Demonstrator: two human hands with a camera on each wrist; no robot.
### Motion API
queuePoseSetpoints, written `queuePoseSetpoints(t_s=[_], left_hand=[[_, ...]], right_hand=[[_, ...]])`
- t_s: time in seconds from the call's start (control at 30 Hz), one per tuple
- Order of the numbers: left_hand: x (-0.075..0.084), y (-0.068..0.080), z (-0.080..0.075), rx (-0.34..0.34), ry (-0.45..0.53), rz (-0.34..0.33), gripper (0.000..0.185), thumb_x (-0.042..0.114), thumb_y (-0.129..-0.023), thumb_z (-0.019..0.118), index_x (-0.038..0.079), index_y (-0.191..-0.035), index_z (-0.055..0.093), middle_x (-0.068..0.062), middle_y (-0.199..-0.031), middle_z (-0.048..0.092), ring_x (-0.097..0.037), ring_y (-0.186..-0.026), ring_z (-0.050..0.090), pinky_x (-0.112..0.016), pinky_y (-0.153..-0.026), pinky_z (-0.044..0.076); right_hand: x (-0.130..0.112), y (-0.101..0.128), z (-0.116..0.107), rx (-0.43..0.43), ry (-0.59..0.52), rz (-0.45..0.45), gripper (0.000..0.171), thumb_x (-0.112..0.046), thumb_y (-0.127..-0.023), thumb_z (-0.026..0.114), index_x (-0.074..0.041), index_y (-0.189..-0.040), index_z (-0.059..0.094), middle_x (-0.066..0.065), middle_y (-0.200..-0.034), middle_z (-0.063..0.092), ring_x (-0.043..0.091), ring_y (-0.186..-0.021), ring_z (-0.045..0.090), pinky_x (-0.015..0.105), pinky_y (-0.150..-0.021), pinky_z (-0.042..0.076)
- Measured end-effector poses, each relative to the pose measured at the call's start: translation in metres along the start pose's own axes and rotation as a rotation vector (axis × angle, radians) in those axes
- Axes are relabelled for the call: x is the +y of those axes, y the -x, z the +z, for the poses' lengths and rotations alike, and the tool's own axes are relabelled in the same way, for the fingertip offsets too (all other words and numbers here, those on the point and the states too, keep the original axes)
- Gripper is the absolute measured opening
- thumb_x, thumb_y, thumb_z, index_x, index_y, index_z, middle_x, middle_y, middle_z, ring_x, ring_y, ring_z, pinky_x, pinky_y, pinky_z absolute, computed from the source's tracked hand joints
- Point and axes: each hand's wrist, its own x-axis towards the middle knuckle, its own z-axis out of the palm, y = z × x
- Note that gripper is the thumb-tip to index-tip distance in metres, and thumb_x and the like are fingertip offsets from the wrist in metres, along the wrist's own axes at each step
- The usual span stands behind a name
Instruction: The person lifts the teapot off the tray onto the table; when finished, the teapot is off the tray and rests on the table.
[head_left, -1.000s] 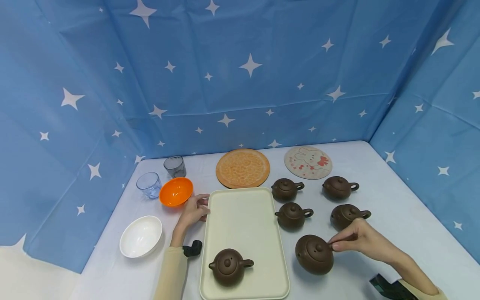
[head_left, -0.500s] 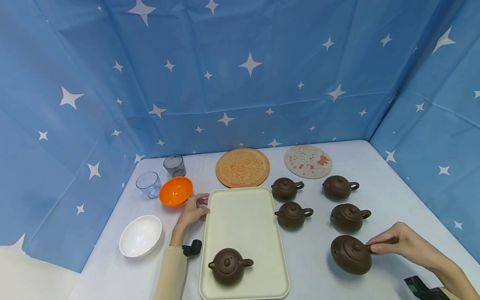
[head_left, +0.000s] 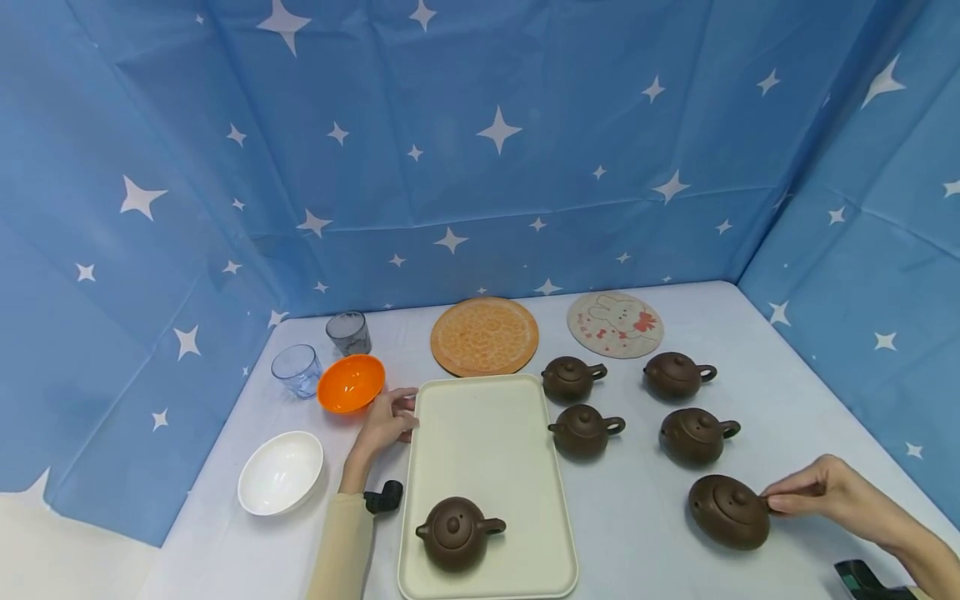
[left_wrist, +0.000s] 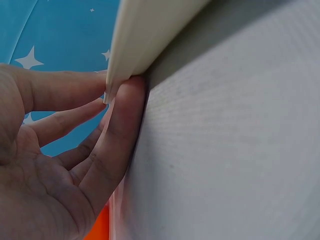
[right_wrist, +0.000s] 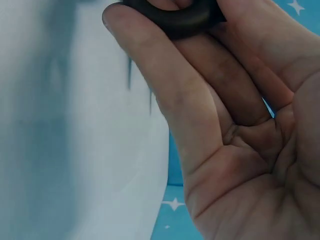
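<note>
My right hand (head_left: 813,493) pinches the ring handle (right_wrist: 175,17) of a brown clay teapot (head_left: 729,511) at the table's front right. The pot is tilted, low over or on the table; I cannot tell which. My left hand (head_left: 388,421) lies on the table with straight fingers (left_wrist: 117,125) against the left rim of a cream tray (head_left: 480,433), whose edge (left_wrist: 150,40) fills the left wrist view. Another brown teapot (head_left: 453,533) stands at the tray's near end.
Several more brown teapots (head_left: 583,430) stand right of the tray. Behind are an orange mat (head_left: 484,336) and a rabbit coaster (head_left: 616,324). Left are an orange bowl (head_left: 351,383), a white bowl (head_left: 281,472) and two glasses (head_left: 297,369). Blue star cloth walls the table.
My right hand has carried the tilted teapot to the right, from beside the tray to the front right of the table. The left hand has stayed at the tray's edge.
</note>
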Motion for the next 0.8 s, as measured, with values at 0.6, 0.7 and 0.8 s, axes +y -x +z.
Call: queuePoseSetpoints(t_s=[0.6,0.7,0.8], left_hand=[[-0.0006,0.0000,-0.0006,-0.012,0.015,0.006,0.051,-0.009,-0.076,0.062,-0.005,-0.127,0.057,-0.021,-0.099,0.059,-0.017,-0.063,0.058,-0.033,-0.052,0.059],[-0.0006,0.0000,-0.0005,-0.010,0.009,-0.001,0.052,-0.009,-0.076,0.062,-0.004,-0.127,0.057,-0.020,-0.098,0.060,-0.018,-0.062,0.058,-0.032,-0.052,0.058],[0.0001,0.0001,-0.0008,-0.010,0.007,0.002,0.052,-0.009,-0.076,0.062,-0.005,-0.127,0.057,-0.020,-0.097,0.059,-0.018,-0.062,0.058,-0.033,-0.052,0.058]], right_hand=[[0.0081,0.0016,-0.0031,0.031,0.032,0.021,0.025,0.004,-0.092,0.053,-0.003,-0.104,0.075,-0.008,-0.098,0.073,0.006,-0.087,0.069,0.023,-0.066,0.058],[0.0086,0.0016,-0.0029,0.032,0.046,0.022,0.026,0.005,-0.092,0.053,-0.003,-0.103,0.075,-0.007,-0.097,0.073,0.006,-0.087,0.069,0.023,-0.066,0.058],[0.0089,0.0007,-0.0028,0.028,0.047,0.028,0.026,0.006,-0.092,0.053,-0.002,-0.103,0.075,-0.007,-0.097,0.073,0.005,-0.086,0.069,0.022,-0.065,0.057]])
